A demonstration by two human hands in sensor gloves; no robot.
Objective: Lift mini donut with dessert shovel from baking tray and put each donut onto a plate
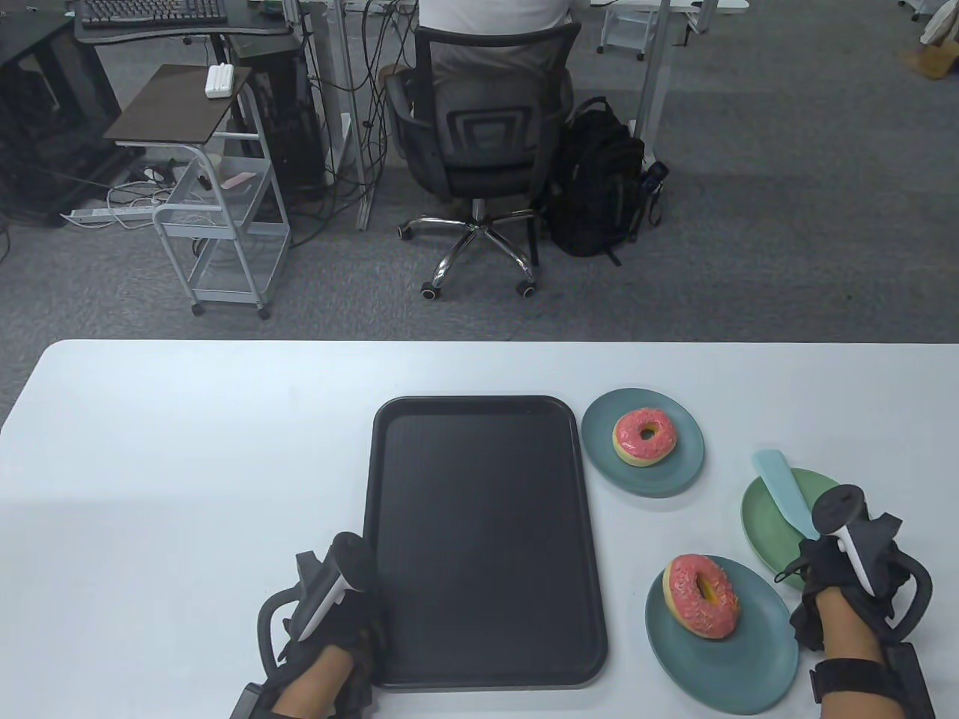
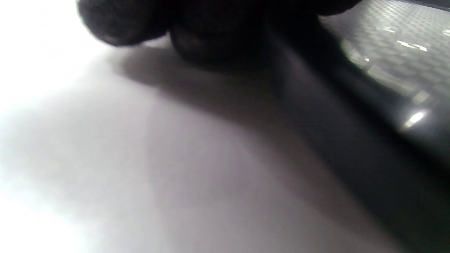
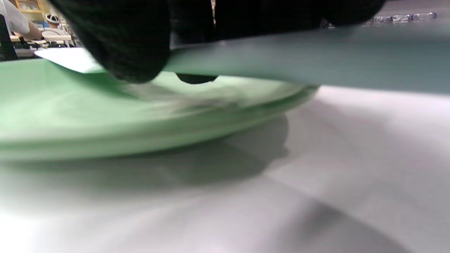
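Observation:
The black baking tray (image 1: 479,539) lies in the middle of the table with nothing on it. Two teal plates each carry a pink frosted donut: the far plate (image 1: 678,468) has one donut (image 1: 645,436), and the near plate (image 1: 742,674) has the other donut (image 1: 702,597). My right hand (image 1: 820,558) holds the handle of the light blue dessert shovel (image 1: 781,487), whose blade lies over an empty green plate (image 1: 775,535). In the right wrist view the shovel (image 3: 316,59) runs under my fingers (image 3: 130,42), above that plate (image 3: 105,116). My left hand (image 1: 363,614) sits at the tray's left edge (image 2: 397,70); its fingers are hidden.
The white table's far edge runs across the middle of the table view. Beyond it stand an office chair (image 1: 479,150) with a person seated in it, a backpack (image 1: 599,187) and a small wheeled cart (image 1: 217,217). Bare table surface lies left of the tray.

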